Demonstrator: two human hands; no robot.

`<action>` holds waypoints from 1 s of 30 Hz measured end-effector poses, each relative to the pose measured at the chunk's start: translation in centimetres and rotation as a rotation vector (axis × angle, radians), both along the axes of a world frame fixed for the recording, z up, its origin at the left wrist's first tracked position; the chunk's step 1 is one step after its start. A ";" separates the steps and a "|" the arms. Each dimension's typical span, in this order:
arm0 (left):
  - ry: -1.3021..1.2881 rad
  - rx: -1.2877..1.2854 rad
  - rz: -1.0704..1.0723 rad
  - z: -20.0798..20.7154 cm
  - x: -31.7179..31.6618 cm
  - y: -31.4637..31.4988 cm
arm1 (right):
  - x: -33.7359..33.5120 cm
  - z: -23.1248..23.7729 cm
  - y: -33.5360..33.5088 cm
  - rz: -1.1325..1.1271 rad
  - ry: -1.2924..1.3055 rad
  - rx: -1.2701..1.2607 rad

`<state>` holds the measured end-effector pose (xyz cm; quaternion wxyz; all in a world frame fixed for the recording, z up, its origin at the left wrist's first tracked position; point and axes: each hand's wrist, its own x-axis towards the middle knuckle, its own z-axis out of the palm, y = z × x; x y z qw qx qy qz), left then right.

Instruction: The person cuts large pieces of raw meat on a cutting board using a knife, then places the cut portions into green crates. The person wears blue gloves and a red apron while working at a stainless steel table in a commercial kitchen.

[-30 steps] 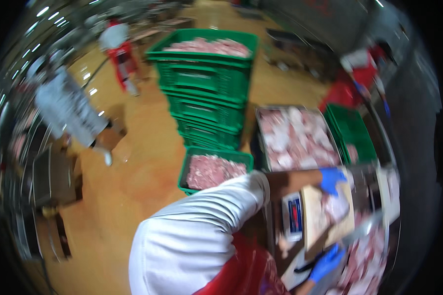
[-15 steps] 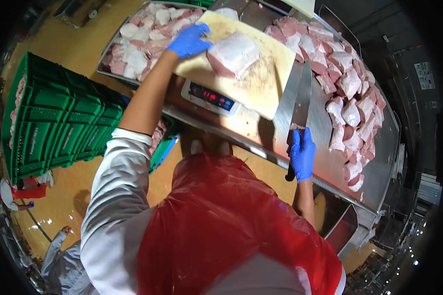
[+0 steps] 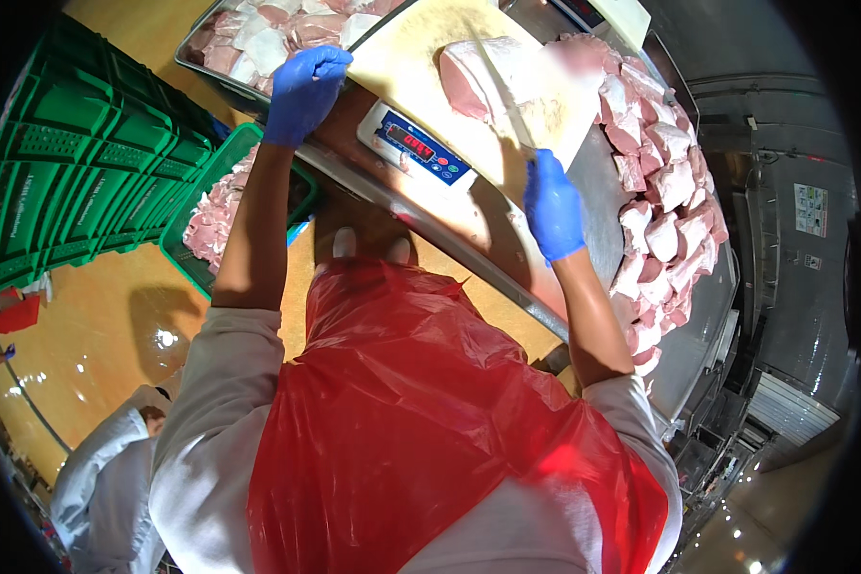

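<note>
A pale block of raw meat (image 3: 462, 81) with a white fat side lies on the cream cutting board (image 3: 397, 72). My right hand (image 3: 554, 208), in a blue glove, is closed round the handle of a long knife (image 3: 509, 100). The blade points away from me and crosses over the meat; it is blurred, so I cannot tell whether it cuts in. At the board's near left corner is my blue-gloved left hand (image 3: 304, 94), away from the meat. Its fingers are curled together, and what they hold, if anything, is hidden.
A digital scale (image 3: 414, 146) shows at the board's near edge. Cut meat pieces (image 3: 670, 206) are heaped along the steel table's right. A metal tray (image 3: 222, 78) of meat stands far left; green crates (image 3: 96, 143) are stacked left, beside an open crate (image 3: 177, 251) of trimmings. Another person (image 3: 115, 478) is lower left.
My right hand has brought the knife up and left, from beside the board to over the meat. My left hand has drawn back from the board's surface to its corner, and its fingers have closed.
</note>
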<state>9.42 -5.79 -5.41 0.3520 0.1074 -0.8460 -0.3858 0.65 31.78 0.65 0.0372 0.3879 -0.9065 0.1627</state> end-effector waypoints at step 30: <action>-0.203 -0.113 0.006 0.9 -5.2 17.6 | -0.1 3.3 1.9 -0.027 -0.089 0.064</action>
